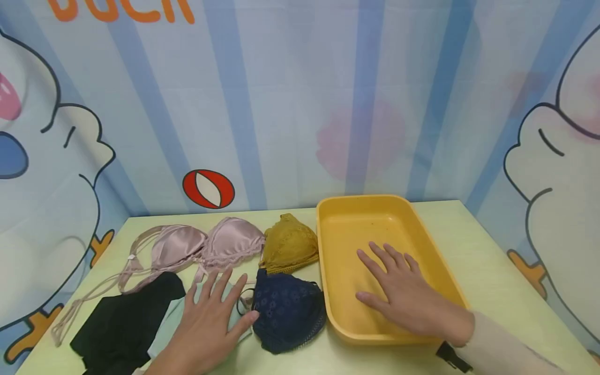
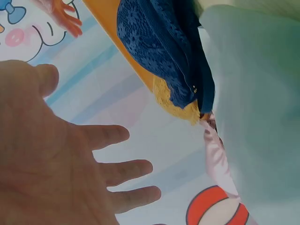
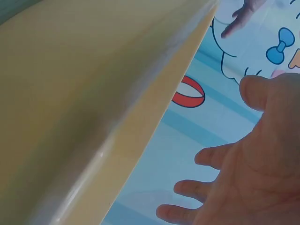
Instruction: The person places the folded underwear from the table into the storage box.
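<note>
My left hand (image 1: 208,317), fingers spread and holding nothing, hovers over a pale mint-green garment (image 1: 165,324), hiding part of it. Just right of that hand lies a navy lace bra (image 1: 289,312), its cup facing up. Over the yellow tray (image 1: 394,333) my right hand (image 1: 405,294) is spread with nothing in its grasp. A black garment (image 1: 131,317) lies folded at the front left. Behind it a pink satin bra (image 1: 234,239) stretches out, its straps trailing left. A mustard lace bra (image 1: 289,242) sits between the pink one and the tray.
The tray stands right of the garments, its left wall close beside the mustard and navy bras. A pale yellow tabletop (image 1: 445,221) carries everything. Behind it hangs a striped cartoon backdrop (image 1: 290,104), reaching round both sides.
</note>
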Action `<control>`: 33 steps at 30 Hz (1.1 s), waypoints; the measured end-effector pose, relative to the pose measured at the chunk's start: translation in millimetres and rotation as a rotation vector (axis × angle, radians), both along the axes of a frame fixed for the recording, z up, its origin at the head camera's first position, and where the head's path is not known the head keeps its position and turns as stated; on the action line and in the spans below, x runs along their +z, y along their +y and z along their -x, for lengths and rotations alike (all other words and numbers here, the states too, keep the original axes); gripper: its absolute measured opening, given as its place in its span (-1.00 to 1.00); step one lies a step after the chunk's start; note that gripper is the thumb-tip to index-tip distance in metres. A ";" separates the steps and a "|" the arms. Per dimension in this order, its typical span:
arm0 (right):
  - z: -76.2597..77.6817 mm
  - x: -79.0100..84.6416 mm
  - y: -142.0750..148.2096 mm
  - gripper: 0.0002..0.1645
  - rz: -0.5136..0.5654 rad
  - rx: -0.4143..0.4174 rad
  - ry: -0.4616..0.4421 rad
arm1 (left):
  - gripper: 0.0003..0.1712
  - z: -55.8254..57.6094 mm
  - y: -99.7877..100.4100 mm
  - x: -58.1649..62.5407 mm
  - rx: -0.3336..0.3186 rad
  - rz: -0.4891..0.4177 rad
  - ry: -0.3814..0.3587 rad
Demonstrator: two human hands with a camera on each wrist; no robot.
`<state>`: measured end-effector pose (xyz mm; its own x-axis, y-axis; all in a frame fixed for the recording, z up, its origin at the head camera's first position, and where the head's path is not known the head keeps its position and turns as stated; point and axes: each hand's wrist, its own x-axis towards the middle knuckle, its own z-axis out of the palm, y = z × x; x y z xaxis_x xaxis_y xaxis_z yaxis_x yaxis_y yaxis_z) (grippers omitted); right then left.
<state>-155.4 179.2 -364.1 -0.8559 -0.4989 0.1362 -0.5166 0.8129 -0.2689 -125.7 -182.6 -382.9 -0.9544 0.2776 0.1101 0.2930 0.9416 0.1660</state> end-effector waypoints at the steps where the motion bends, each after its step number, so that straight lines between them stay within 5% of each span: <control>1: 0.1 0.3 1.4 -0.15 0.001 0.000 0.000 | -0.20 -0.5 -1.6 0.3 0.013 0.006 -0.004; 10: -0.2 3.1 20.6 -0.16 0.023 -0.032 -0.063 | -0.20 -9.4 -27.2 -0.2 0.093 0.060 0.022; 33: 12.2 2.9 61.8 -0.22 -0.015 -0.126 -0.003 | -0.14 -12.9 -98.5 -3.4 0.299 0.017 -0.069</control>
